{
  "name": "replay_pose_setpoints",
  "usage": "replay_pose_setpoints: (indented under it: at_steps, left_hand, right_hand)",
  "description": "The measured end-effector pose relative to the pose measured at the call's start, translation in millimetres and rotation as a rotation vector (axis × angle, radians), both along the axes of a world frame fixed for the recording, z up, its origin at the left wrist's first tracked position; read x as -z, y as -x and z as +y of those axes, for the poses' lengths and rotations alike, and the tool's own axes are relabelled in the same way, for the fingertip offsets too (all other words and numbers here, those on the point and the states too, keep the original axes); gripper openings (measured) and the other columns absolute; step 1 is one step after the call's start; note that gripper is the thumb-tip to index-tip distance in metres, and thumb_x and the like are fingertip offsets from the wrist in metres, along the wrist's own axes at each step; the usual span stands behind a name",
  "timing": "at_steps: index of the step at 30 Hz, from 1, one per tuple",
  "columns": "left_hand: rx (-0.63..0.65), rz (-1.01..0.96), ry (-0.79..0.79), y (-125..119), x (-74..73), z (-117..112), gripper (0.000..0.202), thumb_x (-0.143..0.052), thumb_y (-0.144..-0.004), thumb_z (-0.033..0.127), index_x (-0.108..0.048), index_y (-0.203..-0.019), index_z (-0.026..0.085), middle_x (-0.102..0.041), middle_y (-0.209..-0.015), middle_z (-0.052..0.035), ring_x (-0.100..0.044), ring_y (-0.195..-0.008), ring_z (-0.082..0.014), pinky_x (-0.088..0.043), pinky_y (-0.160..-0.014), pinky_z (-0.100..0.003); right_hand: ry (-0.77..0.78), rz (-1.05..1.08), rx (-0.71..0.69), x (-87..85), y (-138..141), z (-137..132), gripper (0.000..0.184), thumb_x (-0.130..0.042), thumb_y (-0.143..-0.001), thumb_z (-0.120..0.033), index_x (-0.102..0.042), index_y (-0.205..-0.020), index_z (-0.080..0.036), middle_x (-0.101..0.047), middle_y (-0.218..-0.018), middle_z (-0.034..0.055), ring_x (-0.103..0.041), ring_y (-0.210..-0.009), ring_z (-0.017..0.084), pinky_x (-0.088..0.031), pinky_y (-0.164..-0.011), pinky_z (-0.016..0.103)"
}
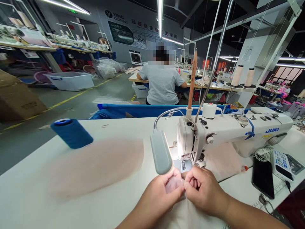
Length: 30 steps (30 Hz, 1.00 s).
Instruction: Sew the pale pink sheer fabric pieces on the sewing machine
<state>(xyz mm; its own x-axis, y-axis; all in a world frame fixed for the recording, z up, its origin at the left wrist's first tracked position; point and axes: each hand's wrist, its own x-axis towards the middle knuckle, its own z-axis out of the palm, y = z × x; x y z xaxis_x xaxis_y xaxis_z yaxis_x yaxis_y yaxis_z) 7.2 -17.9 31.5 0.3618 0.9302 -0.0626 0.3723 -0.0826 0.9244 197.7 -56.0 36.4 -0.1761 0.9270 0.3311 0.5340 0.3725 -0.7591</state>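
Note:
In front of the needle of a white sewing machine (221, 130), my left hand (164, 190) and my right hand (202, 187) meet over pale, thin fabric (183, 213). Both hands are closed, thumbs and fingers pinching the fabric at nearly the same spot. The fabric hangs down from them toward the table's front edge. A grey lamp head (161, 152) on a bendable metal neck hangs just beyond my left hand. Behind my fingers the presser foot and needle plate (186, 165) are partly visible. The fabric's edge between my fingertips is too small to make out.
A pale pink fabric piece (100, 165) lies on the white table at left, beside a blue thread cone (71, 133). More pink fabric (222, 160) lies under the machine arm. A black phone (263, 176) and a white device (282, 163) sit at right. A person (163, 81) sits ahead.

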Motion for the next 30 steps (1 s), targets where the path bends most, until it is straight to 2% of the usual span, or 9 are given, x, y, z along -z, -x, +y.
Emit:
replay_pose_setpoints:
  at_steps: [4, 7, 11, 15, 20, 22, 25, 27, 30]
  left_hand:
    - [0.116, -0.031, 0.111, -0.2, -2.5, -1.2, 0.022, -0.066, -0.082, 0.043, -0.071, -0.091, 0.024, -0.055, -0.066, 0.0064, -0.041, -0.055, -0.0143, -0.034, -0.050, -0.026]
    - [0.118, -0.032, 0.122, 1.5, -0.6, -1.2, 0.022, -0.067, -0.083, 0.045, -0.065, -0.081, 0.024, -0.052, -0.066, 0.0064, -0.040, -0.056, -0.0142, -0.031, -0.050, -0.026]
    - [0.127, -0.025, 0.056, 3.6, 1.3, -0.5, 0.030, -0.064, -0.087, 0.051, -0.057, -0.075, 0.024, -0.050, -0.068, 0.0051, -0.046, -0.063, -0.0169, -0.039, -0.058, -0.028]
    - [0.107, 0.177, -0.181, 0.1, -3.1, 0.2, 0.033, -0.052, -0.089, 0.050, -0.051, -0.067, 0.025, -0.061, -0.076, -0.0022, -0.057, -0.078, -0.0247, -0.042, -0.068, -0.034]
    - [0.070, 0.503, -0.368, -5.0, -2.9, -0.9, 0.031, -0.045, -0.089, 0.042, -0.042, -0.065, 0.025, -0.065, -0.075, -0.0058, -0.059, -0.077, -0.0292, -0.041, -0.076, -0.043]
    - [0.009, 0.502, -0.442, -3.9, 2.3, -1.9, 0.021, -0.050, -0.088, 0.040, -0.052, -0.074, 0.025, -0.067, -0.079, -0.0058, -0.062, -0.081, -0.0311, -0.043, -0.077, -0.043]
    - [-0.094, 0.414, -0.702, -1.1, 9.9, -3.6, 0.013, -0.058, -0.090, 0.034, -0.063, -0.096, 0.024, -0.072, -0.095, -0.0080, -0.065, -0.089, -0.0329, -0.045, -0.077, -0.041]
    - [-0.053, 0.381, -0.889, 0.2, 11.0, -4.4, 0.010, -0.055, -0.095, 0.023, -0.065, -0.098, 0.025, -0.073, -0.098, -0.0060, -0.066, -0.088, -0.0293, -0.042, -0.077, -0.039]
    - [0.113, 0.379, -1.032, 1.4, 6.9, -4.4, 0.031, -0.048, -0.103, 0.010, -0.067, -0.085, 0.025, -0.073, -0.085, -0.0006, -0.065, -0.076, -0.0222, -0.037, -0.073, -0.036]
  right_hand:
    - [0.002, 0.013, -0.008, 1.7, -0.3, 0.3, 0.016, -0.060, -0.084, -0.014, -0.052, -0.078, -0.025, -0.053, -0.065, -0.0066, -0.052, -0.061, 0.015, -0.042, -0.065, 0.027]
    - [0.019, 0.003, -0.006, 1.7, -0.7, 0.6, 0.017, -0.061, -0.083, -0.011, -0.051, -0.078, -0.025, -0.053, -0.065, -0.0072, -0.051, -0.060, 0.014, -0.042, -0.064, 0.027]
    - [0.016, -0.029, 0.026, 2.6, -1.8, 0.8, 0.021, -0.060, -0.083, -0.010, -0.048, -0.077, -0.026, -0.050, -0.064, -0.0077, -0.050, -0.059, 0.014, -0.040, -0.061, 0.026]
    - [-0.002, -0.102, 0.062, 8.8, -0.7, 3.2, 0.024, -0.061, -0.079, -0.007, -0.046, -0.076, -0.026, -0.052, -0.065, -0.0073, -0.051, -0.059, 0.014, -0.039, -0.061, 0.026]
    - [-0.004, -0.280, 0.157, 12.0, 3.9, 7.8, 0.027, -0.064, -0.077, -0.006, -0.044, -0.074, -0.025, -0.056, -0.067, -0.0039, -0.051, -0.064, 0.017, -0.034, -0.064, 0.029]
    - [0.019, -0.317, 0.172, 10.5, 4.9, 8.7, 0.027, -0.064, -0.077, -0.006, -0.044, -0.075, -0.024, -0.058, -0.069, -0.0031, -0.051, -0.065, 0.017, -0.033, -0.065, 0.029]
    - [0.027, -0.310, 0.164, 9.8, 4.5, 9.1, 0.025, -0.064, -0.079, -0.004, -0.049, -0.082, -0.024, -0.059, -0.072, -0.0037, -0.052, -0.066, 0.017, -0.034, -0.066, 0.029]
    - [-0.009, -0.298, 0.161, 11.7, 3.0, 9.1, 0.023, -0.063, -0.083, -0.004, -0.054, -0.087, -0.025, -0.060, -0.074, -0.0038, -0.054, -0.066, 0.018, -0.035, -0.066, 0.028]
    - [-0.080, -0.297, 0.121, 15.9, -1.2, 9.2, 0.020, -0.061, -0.088, -0.004, -0.058, -0.088, -0.024, -0.065, -0.080, -0.0015, -0.058, -0.071, 0.019, -0.038, -0.067, 0.029]
